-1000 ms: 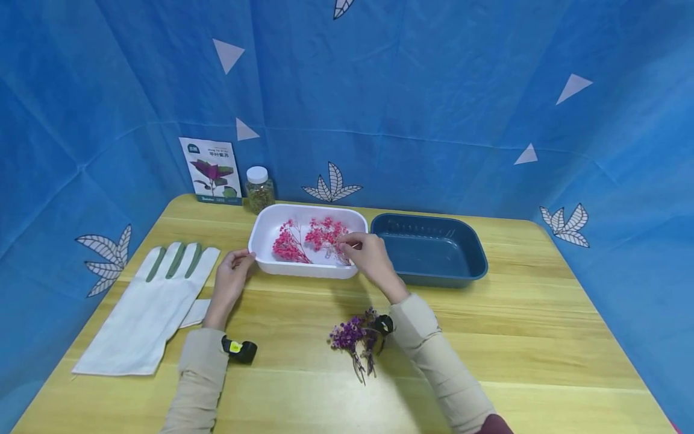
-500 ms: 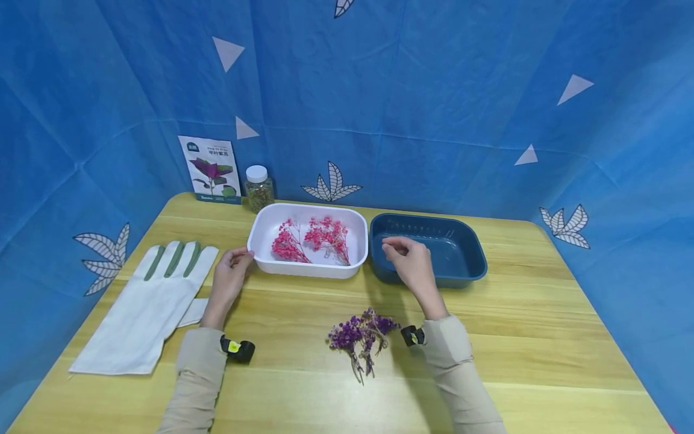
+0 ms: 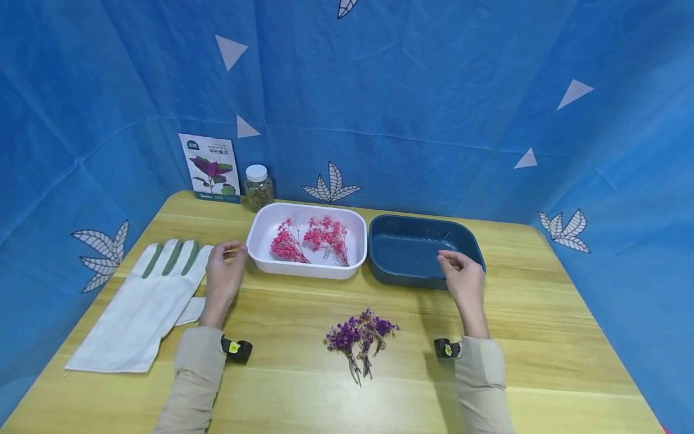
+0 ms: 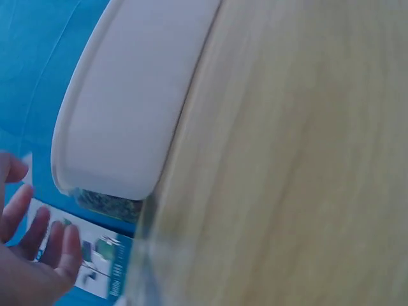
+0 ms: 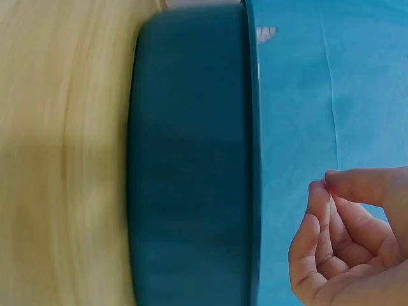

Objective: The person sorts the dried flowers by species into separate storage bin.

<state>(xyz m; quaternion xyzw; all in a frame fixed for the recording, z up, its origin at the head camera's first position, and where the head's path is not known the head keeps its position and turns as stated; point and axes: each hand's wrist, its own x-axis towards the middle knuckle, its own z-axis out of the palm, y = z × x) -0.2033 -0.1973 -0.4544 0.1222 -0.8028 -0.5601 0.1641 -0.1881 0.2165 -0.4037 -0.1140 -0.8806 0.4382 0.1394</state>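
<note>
While a blue cloth (image 3: 347, 90) hangs at the back, a yellow wood table (image 3: 542, 337) holds everything up. On its left lies a white and green glove (image 3: 130, 319). A dark blue tub (image 3: 401, 279) sits right beside a white tub (image 3: 303, 269). A plant packet (image 3: 212, 169) stands behind. The left hand (image 3: 223, 277) is just beside the white tub's end, its fingers loosely bent and holding nothing. The right hand (image 3: 465, 282) is over the dark blue tub's front right edge, thumb and fingertips together, with nothing seen between them. Purple flowers (image 3: 343, 335) lie on the table, between the arms. Pink flowers (image 3: 289, 244) lie inside the white tub. A little jar (image 3: 259, 190) is near the packet.
</note>
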